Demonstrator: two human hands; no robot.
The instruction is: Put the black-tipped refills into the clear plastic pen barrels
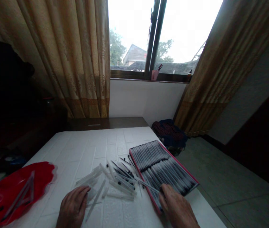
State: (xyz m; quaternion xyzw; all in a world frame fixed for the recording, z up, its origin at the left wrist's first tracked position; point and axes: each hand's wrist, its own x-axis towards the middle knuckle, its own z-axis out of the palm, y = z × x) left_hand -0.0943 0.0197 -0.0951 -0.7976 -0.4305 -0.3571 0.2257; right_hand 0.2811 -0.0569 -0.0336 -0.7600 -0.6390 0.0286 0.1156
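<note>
My right hand (176, 204) is closed around one end of a slim, pale pen (147, 183), which points left over the edge of a red-rimmed box (153, 150). Inside that box, dark-tipped pens lie packed in two rows. My left hand (73, 205) rests low on the table with its fingers curled together beside translucent pieces; whether it grips one is hidden. Between the hands are scattered translucent tubes (121, 186), loose black refills (122, 171) and small black end pieces.
A red scalloped dish (39, 172) with a few pens or tubes in it stands at the left edge of the white brick-patterned table (74, 145). Dark cloth (169, 131) lies beyond the right edge. Behind are curtains (86, 63) and a window with a pink cup (155, 75).
</note>
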